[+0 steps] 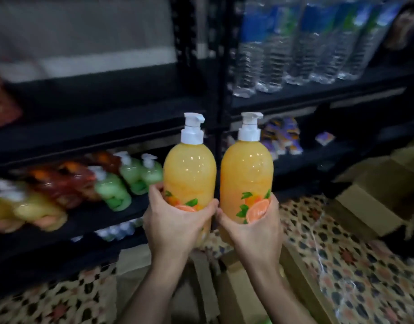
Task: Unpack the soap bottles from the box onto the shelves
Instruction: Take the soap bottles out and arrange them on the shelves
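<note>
Gripping is done low on each body: the left bottle is clasped by the left hand, the right bottle by the right hand, fingers curled round. Both are held upright, side by side, above what seems a box, before a shelf of green bottles.

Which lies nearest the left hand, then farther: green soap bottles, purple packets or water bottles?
1. Green soap bottles, just left of the left hand.
2. Purple packets, right and farther back.
3. Water bottles, high on the right.
</note>
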Tool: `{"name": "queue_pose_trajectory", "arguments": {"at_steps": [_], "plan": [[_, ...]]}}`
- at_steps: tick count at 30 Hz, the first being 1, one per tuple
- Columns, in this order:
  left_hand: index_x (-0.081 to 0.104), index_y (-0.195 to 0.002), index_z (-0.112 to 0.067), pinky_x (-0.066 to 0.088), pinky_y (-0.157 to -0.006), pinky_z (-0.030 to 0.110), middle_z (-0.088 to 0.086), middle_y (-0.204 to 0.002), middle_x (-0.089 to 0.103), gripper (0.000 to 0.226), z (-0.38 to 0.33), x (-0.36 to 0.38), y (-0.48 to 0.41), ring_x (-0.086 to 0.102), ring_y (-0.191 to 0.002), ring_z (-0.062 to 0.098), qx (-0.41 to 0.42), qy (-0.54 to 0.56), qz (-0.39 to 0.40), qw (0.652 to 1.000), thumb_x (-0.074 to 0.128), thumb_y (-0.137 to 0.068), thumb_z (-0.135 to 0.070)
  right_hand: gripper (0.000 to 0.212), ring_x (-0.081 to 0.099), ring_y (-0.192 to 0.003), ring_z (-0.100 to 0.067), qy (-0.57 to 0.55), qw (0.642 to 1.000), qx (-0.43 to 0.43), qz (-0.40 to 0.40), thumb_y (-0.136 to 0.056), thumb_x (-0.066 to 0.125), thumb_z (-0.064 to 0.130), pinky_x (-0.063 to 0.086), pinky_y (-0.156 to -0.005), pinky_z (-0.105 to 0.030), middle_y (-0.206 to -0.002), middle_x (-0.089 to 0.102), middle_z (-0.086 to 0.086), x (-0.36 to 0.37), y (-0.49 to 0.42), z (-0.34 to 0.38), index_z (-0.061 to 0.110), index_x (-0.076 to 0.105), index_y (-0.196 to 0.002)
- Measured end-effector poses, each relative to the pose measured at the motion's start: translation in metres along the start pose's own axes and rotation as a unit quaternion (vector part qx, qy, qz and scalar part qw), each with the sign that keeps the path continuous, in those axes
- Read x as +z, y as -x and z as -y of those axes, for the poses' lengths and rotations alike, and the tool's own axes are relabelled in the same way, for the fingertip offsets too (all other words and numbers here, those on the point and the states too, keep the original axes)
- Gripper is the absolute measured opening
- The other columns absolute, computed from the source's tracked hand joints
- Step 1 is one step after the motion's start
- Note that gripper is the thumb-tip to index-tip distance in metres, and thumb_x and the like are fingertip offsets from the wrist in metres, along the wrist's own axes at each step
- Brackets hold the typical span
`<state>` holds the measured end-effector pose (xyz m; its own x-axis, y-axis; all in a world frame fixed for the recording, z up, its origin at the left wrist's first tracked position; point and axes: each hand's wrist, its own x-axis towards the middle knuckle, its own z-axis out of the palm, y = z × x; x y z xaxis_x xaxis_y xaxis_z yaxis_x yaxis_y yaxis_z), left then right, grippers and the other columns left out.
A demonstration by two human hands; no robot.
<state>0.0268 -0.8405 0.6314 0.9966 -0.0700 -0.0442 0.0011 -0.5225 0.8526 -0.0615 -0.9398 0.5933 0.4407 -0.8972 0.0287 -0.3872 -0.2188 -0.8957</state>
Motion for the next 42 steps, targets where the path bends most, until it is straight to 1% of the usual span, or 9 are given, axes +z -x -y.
{"name": "queue_pose_trajectory", "arguments": {"at_steps": [5,8,11,14,18,25,32,39,42], "plan": [[0.039,-0.120,-0.029,0.046,-0.084,0.036,-0.005,-0.107,0.052,0.096,0.012,-0.083,-0.031,0.049,-0.113,0.024,-0.023,0.023,-0.114,0.993,0.089,-0.043,-0.057,0.099,0.058,-0.103,-0.011,-0.035,0.993,-0.071,0.082,-0.050,0.087,0.061,0.050,-0.084,-0.032,-0.115,0.058,0.012,0.063,0.020,0.067,0.035,0.039,-0.132],[0.038,-0.121,-0.029,0.047,-0.092,0.044,-0.008,-0.105,0.048,0.097,0.023,-0.138,-0.054,0.049,-0.109,0.024,-0.022,0.032,-0.189,0.981,0.088,-0.044,-0.058,0.098,0.062,-0.101,-0.009,-0.071,0.984,-0.114,0.119,-0.049,0.087,0.061,0.053,-0.084,-0.032,-0.114,0.060,0.015,0.108,0.039,0.109,0.040,0.038,-0.132],[0.038,-0.120,-0.029,0.045,-0.082,0.035,-0.008,-0.104,0.049,0.095,0.038,-0.194,-0.080,0.046,-0.098,0.018,-0.019,0.058,-0.247,0.967,0.088,-0.044,-0.058,0.102,0.060,-0.106,-0.012,-0.086,0.972,-0.172,0.137,-0.050,0.087,0.061,0.051,-0.083,-0.030,-0.120,0.058,0.013,0.155,0.063,0.150,0.036,0.037,-0.136],[0.039,-0.120,-0.028,0.046,-0.080,0.035,-0.009,-0.103,0.048,0.095,0.058,-0.248,-0.111,0.045,-0.094,0.015,-0.008,0.078,-0.289,0.954,0.089,-0.044,-0.056,0.105,0.058,-0.110,-0.012,-0.103,0.959,-0.215,0.152,-0.049,0.085,0.066,0.054,-0.085,-0.033,-0.123,0.056,0.012,0.207,0.093,0.191,0.035,0.036,-0.137],[0.040,-0.119,-0.027,0.043,-0.078,0.034,-0.006,-0.103,0.052,0.094,0.087,-0.318,-0.159,0.046,-0.094,0.017,0.005,0.088,-0.312,0.946,0.089,-0.044,-0.055,0.101,0.056,-0.105,-0.006,-0.122,0.946,-0.253,0.161,-0.053,0.086,0.059,0.046,-0.078,-0.016,-0.120,0.054,0.014,0.280,0.131,0.245,0.034,0.036,-0.136],[0.041,-0.123,-0.024,0.041,-0.079,0.032,-0.009,-0.103,0.048,0.094,0.114,-0.413,-0.243,0.042,-0.093,0.012,0.045,0.113,-0.346,0.930,0.090,-0.047,-0.051,0.109,0.057,-0.110,-0.010,-0.131,0.948,-0.230,0.177,-0.047,0.082,0.072,0.053,-0.090,-0.037,-0.122,0.054,0.013,0.391,0.167,0.325,0.035,0.033,-0.138],[0.041,-0.125,-0.024,0.043,-0.088,0.036,0.001,-0.116,0.057,0.097,0.126,-0.459,-0.314,0.051,-0.111,0.025,0.064,0.104,-0.360,0.925,0.091,-0.047,-0.049,0.115,0.049,-0.117,-0.008,-0.142,0.935,-0.258,0.199,-0.051,0.088,0.058,0.049,-0.096,-0.030,-0.131,0.048,0.011,0.455,0.171,0.370,0.032,0.027,-0.145],[0.041,-0.126,-0.021,0.039,-0.081,0.029,-0.005,-0.108,0.051,0.097,0.135,-0.475,-0.363,0.051,-0.105,0.020,0.080,0.110,-0.359,0.923,0.091,-0.048,-0.049,0.109,0.047,-0.117,-0.006,-0.156,0.933,-0.259,0.194,-0.053,0.089,0.051,0.045,-0.093,-0.026,-0.127,0.049,0.013,0.482,0.168,0.374,0.032,0.031,-0.143],[0.041,-0.127,-0.019,0.043,-0.085,0.033,0.002,-0.115,0.058,0.097,0.140,-0.475,-0.382,0.055,-0.109,0.026,0.082,0.100,-0.364,0.922,0.090,-0.049,-0.050,0.110,0.047,-0.116,-0.006,-0.157,0.934,-0.258,0.192,-0.052,0.090,0.050,0.042,-0.087,-0.019,-0.128,0.048,0.013,0.487,0.166,0.369,0.032,0.031,-0.144]]}}
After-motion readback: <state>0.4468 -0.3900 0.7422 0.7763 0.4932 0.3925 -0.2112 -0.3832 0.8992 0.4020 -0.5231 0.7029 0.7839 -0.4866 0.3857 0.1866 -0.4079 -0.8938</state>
